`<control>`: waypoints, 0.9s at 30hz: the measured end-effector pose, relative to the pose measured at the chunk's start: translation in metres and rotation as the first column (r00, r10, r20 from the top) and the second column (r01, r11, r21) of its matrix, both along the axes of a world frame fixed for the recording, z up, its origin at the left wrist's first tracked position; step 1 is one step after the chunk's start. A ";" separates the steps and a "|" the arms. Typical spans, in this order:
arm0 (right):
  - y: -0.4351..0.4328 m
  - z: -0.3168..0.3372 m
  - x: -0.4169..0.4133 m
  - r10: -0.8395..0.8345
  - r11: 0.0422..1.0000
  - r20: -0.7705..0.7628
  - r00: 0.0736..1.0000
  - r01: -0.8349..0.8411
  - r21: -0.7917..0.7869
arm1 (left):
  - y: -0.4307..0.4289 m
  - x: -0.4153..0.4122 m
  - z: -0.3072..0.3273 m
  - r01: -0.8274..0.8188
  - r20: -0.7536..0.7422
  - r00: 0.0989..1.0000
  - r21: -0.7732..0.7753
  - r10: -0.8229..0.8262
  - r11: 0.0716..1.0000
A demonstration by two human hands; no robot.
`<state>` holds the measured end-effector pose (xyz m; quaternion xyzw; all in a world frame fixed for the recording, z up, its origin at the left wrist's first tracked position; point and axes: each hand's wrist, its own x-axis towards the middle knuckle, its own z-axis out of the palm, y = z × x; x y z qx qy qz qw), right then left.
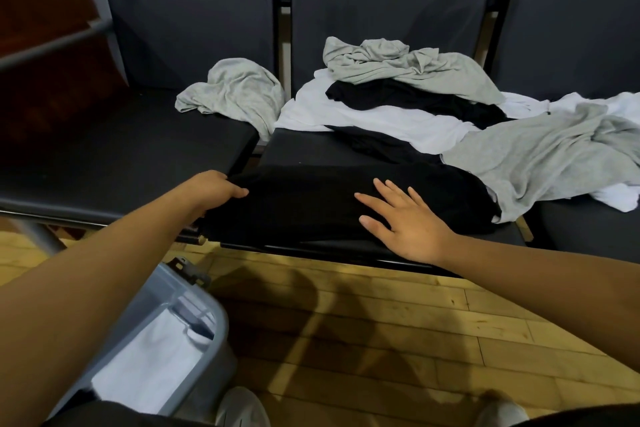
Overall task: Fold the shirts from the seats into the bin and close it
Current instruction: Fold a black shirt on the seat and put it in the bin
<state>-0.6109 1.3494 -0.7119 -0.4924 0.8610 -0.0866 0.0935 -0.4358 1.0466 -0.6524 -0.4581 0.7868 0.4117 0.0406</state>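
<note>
Black shirt [311, 208], matte soft knit, lay in a flattened rough rectangle along the front edge of the bench [121, 149], on the middle seat pad. I had the left hand [218, 189] at its left end, arm stretched out, fingers curled and pinching the fabric edge right at the gap between two pads. Right hand [405, 218] lay flat on top of the shirt toward its right half, palm down, fingers straight and spread, grasping nothing.

Bench pads were dark, smooth and leather-like, with square backrests. A crumpled grey shirt [235, 90] in heathered jersey sat at the right back corner of the left pad. Toward the back of the middle pad was a loose pile: a wrinkled grey shirt on top [398, 66], a black one [415, 100] under it, and a white shirt [363, 114] spread flat beneath. Another grey shirt [536, 156] draped across the gap toward the right pad, its edge overlapping the black shirt's right end.

The bin [207, 319], grey plastic with rounded corners, stood open on the wood plank floor [381, 322] below the bench's front edge, left of the black shirt, with white folded fabric [149, 357] inside.
</note>
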 end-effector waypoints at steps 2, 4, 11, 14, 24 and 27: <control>-0.004 0.003 0.000 0.073 0.997 -0.003 0.997 -0.073 0.014 | -0.004 0.011 0.008 -0.036 0.002 0.999 0.102 0.036 0.994; -0.015 0.003 0.003 0.084 0.996 -0.004 0.996 -0.084 0.043 | -0.007 0.024 0.014 -0.094 0.028 0.996 0.201 0.090 0.975; -0.075 0.004 0.034 0.073 0.995 0.036 0.997 -0.075 0.062 | -0.009 0.046 0.040 -0.237 -0.205 0.910 0.455 0.360 0.858; -0.098 0.005 0.054 0.074 0.995 0.092 0.993 -0.079 0.053 | -0.010 0.046 0.052 -0.228 -0.337 0.832 0.516 0.440 0.826; -0.085 0.051 0.033 0.040 0.720 0.939 0.342 0.642 -0.265 | 0.053 -0.043 0.077 0.077 -0.500 0.850 0.427 0.164 0.901; -0.056 0.059 0.003 0.109 0.623 0.991 0.080 0.771 -0.131 | 0.091 -0.078 0.069 0.191 -0.499 0.866 0.397 0.036 0.898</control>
